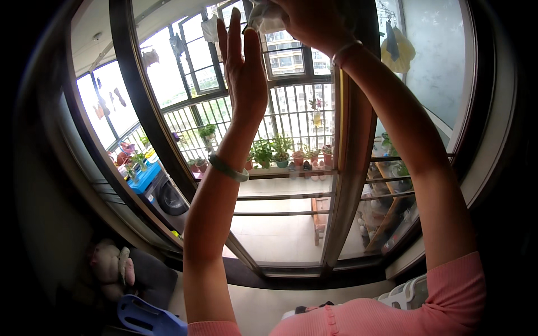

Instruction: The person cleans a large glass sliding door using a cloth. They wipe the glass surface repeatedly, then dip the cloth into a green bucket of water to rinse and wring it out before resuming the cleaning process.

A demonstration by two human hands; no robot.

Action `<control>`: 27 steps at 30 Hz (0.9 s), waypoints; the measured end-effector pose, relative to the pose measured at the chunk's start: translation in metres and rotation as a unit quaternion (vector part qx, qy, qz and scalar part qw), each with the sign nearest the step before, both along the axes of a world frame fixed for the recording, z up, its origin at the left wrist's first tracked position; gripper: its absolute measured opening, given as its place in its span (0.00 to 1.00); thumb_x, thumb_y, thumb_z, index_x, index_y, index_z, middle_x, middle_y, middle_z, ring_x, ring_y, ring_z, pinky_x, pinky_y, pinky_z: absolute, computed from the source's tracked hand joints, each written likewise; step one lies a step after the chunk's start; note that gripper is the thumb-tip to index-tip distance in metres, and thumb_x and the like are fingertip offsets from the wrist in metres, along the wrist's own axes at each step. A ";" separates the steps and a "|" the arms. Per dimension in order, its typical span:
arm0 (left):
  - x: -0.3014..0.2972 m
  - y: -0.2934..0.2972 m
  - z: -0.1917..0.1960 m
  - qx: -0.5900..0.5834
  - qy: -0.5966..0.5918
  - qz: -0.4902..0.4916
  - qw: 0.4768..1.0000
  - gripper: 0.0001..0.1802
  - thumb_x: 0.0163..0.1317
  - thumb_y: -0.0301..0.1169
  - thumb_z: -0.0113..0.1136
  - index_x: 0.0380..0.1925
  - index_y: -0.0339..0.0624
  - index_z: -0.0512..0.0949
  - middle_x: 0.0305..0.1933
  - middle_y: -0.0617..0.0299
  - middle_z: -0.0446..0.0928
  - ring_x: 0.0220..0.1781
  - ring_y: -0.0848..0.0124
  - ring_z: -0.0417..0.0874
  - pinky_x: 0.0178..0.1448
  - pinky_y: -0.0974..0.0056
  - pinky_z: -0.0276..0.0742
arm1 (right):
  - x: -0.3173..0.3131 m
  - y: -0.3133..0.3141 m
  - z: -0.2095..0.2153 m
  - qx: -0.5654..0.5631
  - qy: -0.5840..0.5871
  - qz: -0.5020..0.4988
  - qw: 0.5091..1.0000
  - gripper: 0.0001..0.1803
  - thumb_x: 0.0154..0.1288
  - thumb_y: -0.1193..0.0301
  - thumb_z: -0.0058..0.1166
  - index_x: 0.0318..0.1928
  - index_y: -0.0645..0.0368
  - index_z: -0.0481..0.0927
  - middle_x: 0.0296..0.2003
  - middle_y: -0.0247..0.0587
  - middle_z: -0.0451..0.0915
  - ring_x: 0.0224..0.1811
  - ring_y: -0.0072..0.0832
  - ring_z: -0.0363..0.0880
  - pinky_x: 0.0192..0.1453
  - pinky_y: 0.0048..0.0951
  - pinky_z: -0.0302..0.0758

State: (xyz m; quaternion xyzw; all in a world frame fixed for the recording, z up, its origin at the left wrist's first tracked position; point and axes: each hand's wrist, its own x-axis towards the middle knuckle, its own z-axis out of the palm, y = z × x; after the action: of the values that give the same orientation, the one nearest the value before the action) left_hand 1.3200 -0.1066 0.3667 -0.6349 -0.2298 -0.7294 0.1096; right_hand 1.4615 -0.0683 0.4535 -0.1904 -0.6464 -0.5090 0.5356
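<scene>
Both my arms reach up in front of a glass sliding door with a dark frame [354, 129]. My left hand [246, 75] is raised with its fingers stretched up and apart, holding nothing. I cannot tell whether its palm touches the glass. A green bangle [227, 168] sits on that forearm. At the top edge of the view my right hand [316, 19] is closed on a crumpled whitish cloth [267, 19], close by my left fingertips. Part of the right hand is cut off by the picture's edge.
Beyond the glass lies a balcony with a railing [294, 109], potted plants [280, 150], a wooden stool [318, 221] and a washing machine [169, 196]. Laundry [178, 45] hangs there. At lower left are a blue plastic chair [148, 313] and a plush toy [109, 266].
</scene>
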 end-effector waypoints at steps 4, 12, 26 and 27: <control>0.011 0.013 -0.047 0.000 0.011 0.010 1.000 0.28 0.76 0.48 0.43 0.74 0.61 0.61 0.82 0.54 0.41 0.82 0.50 0.43 0.79 0.45 0.50 | 0.011 0.018 -0.049 0.022 -0.049 -0.013 0.998 0.24 0.55 0.70 0.64 0.54 0.37 0.80 0.56 0.34 0.73 0.59 0.43 0.71 0.59 0.54 0.69; 0.034 0.003 -0.211 -0.101 0.039 0.114 0.988 0.26 0.75 0.37 0.43 0.71 0.45 0.65 0.80 0.45 0.47 0.81 0.46 0.44 0.80 0.46 0.45 | 0.002 -0.002 -0.278 -0.221 -0.091 -0.024 0.971 0.26 0.56 0.61 0.56 0.57 0.50 0.79 0.59 0.31 0.72 0.61 0.47 0.66 0.53 0.62 0.66; -0.001 -0.080 -0.474 -0.561 0.053 0.042 0.825 0.37 0.73 0.58 0.41 0.73 0.47 0.60 0.77 0.35 0.50 0.78 0.37 0.49 0.77 0.42 0.48 | 0.028 -0.041 -0.550 -0.755 -0.271 0.073 0.593 0.19 0.49 0.71 0.62 0.46 0.54 0.85 0.49 0.40 0.77 0.49 0.44 0.77 0.54 0.43 0.77; 0.007 -0.082 -0.432 -0.539 0.066 0.048 0.838 0.36 0.73 0.60 0.39 0.73 0.51 0.60 0.77 0.35 0.49 0.78 0.38 0.50 0.76 0.40 0.48 | 0.043 -0.028 -0.540 -0.741 -0.242 0.131 0.612 0.22 0.47 0.72 0.65 0.48 0.51 0.85 0.49 0.42 0.77 0.49 0.44 0.77 0.52 0.44 0.77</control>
State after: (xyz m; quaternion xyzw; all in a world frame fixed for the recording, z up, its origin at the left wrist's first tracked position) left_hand 1.3274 -0.1884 -0.0651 -0.6287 -0.6088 -0.4404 -0.2005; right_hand 1.5044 -0.0967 -0.0869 -0.3062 -0.9274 0.1917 0.0971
